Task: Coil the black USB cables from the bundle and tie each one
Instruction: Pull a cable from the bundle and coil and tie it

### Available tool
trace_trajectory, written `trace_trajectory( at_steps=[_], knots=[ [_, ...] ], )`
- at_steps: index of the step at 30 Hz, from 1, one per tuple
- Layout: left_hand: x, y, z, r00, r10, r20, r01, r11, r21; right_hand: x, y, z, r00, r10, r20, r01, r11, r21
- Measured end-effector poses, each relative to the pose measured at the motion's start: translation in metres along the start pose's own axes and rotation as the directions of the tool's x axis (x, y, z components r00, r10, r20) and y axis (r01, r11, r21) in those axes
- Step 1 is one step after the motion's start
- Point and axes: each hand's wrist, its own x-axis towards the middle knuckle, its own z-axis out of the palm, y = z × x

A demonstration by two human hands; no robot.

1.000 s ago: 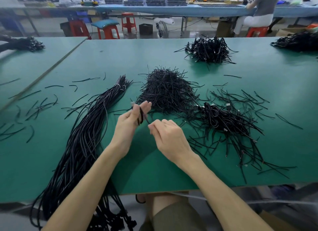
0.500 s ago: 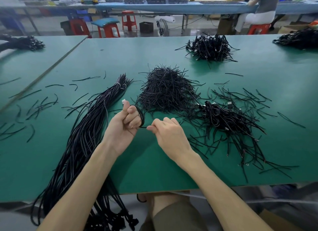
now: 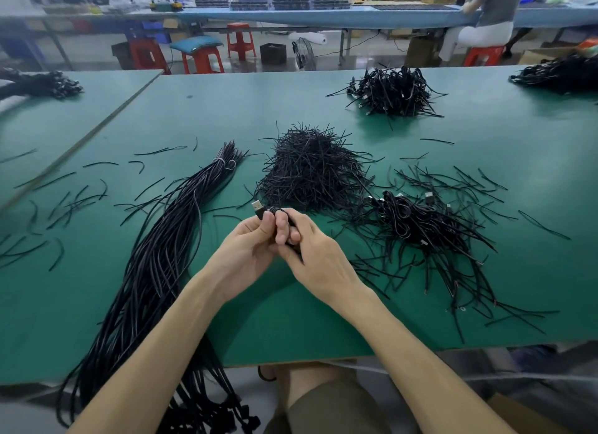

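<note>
A small coiled black USB cable (image 3: 275, 212) sits between both hands above the green table (image 3: 291, 320); its silver plug (image 3: 257, 204) pokes out at the top left. My left hand (image 3: 246, 249) grips the coil from the left. My right hand (image 3: 315, 252) holds it from the right, fingers curled over it, so most of the coil is hidden. The long bundle of uncoiled black cables (image 3: 155, 265) lies to the left and hangs over the table's front edge. A heap of black twist ties (image 3: 310, 171) lies just beyond the hands.
Coiled, tied cables (image 3: 430, 226) lie piled to the right, with another pile (image 3: 393, 90) farther back. Loose ties (image 3: 64, 203) are scattered at the left. More cables (image 3: 563, 77) sit at the far right. A person (image 3: 492, 12) sits at the back bench near red stools (image 3: 241, 43).
The hands have come together: my right hand moved left onto the coil that my left hand held, and the plug now sticks out above my left fingers.
</note>
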Motion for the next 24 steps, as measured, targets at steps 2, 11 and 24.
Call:
trace_trajectory(
  at_steps=[2,11,24],
  knots=[
    [0.001,0.0,0.0,1.0,0.013,-0.015,-0.013,1.0,0.02,0.0,-0.001,-0.001,1.0,0.003,-0.021,-0.002,1.0,0.019],
    [0.005,-0.011,-0.01,0.972,0.18,-0.149,-0.126,0.941,0.314,0.002,0.0,-0.001,0.998,0.011,-0.061,-0.014,0.999,-0.053],
    [0.007,-0.015,-0.016,0.892,0.302,-0.337,-0.021,0.771,0.636,0.003,0.012,0.003,0.997,0.067,-0.045,-0.072,0.989,-0.129]
  ],
)
